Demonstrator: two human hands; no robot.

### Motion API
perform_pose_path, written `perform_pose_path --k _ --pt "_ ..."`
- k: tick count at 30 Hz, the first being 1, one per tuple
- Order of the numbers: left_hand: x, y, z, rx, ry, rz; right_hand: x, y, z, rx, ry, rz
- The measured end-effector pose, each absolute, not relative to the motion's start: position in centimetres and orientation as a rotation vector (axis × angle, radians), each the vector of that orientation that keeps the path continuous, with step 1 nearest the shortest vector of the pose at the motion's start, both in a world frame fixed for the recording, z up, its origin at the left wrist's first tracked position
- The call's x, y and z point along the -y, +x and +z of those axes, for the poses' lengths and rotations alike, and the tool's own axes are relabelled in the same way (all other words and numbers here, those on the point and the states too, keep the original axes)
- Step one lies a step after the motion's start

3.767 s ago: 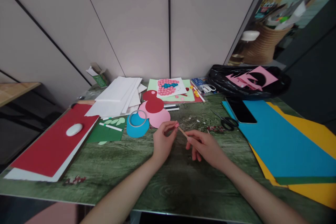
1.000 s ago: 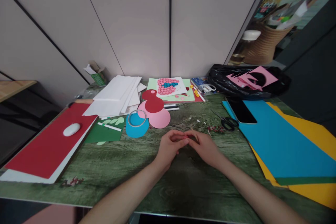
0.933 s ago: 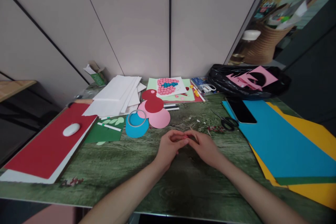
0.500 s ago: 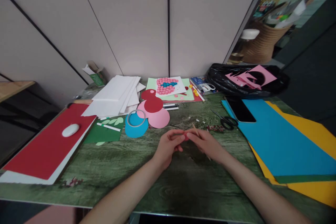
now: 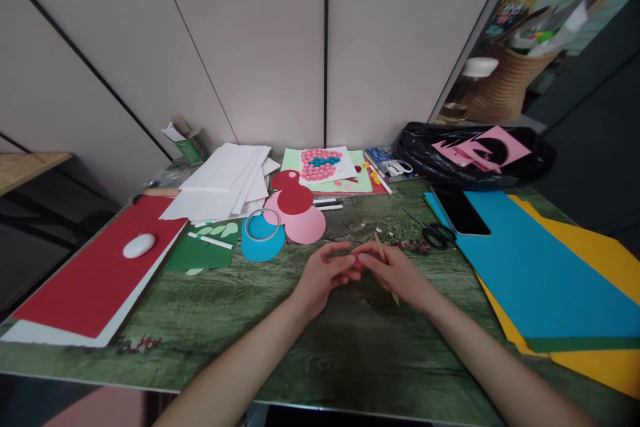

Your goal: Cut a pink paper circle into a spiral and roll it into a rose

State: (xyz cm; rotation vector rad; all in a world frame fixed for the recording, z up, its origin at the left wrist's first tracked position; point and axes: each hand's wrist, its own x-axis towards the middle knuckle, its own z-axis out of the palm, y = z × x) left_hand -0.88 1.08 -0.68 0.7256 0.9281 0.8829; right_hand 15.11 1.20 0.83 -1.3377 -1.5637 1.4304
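Note:
My left hand (image 5: pixel 320 275) and my right hand (image 5: pixel 396 271) meet fingertip to fingertip over the middle of the green table (image 5: pixel 210 307). Between the fingertips sits a small red paper piece (image 5: pixel 356 260), pinched from both sides. A thin wooden stick (image 5: pixel 386 265) lies across my right hand, its tip pointing away past the knuckles. Just beyond the hands lie pink and red paper circles (image 5: pixel 295 213) and a blue paper disc (image 5: pixel 262 240) with a clear tape ring on it.
Red sheet (image 5: pixel 95 267) with a white mouse-like object (image 5: pixel 139 245) at left. White paper stack (image 5: pixel 225 181) behind. Card with pink and blue rolled dots (image 5: pixel 323 165) at back. Black scissors (image 5: pixel 434 232), a phone (image 5: pixel 459 211), blue and yellow sheets (image 5: pixel 540 267) at right. Black bag (image 5: pixel 475 155) behind.
Earlier the stick carried a pink roll at its tip between the hands. The hands then closed together, and now the stick lies across my right hand with the red piece pinched at the fingertips.

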Motion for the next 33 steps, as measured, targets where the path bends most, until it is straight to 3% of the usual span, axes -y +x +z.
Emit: perform_pose_path --k 9,16,33 --pt "-1.0 -0.7 -0.9 -0.933 0.816 0.982 -0.9 15.0 0.5 1.677 -1.314 1.145" --pt "-0.6 -0.8 0.1 -1.026 1.221 1.143 0.0 15.2 1.3 1.873 -1.238 0.798" --pt "0.5 -1.6 0.8 -1.010 2.041 1.442 0.2 16.4 2.7 2.084 -0.912 0.545"
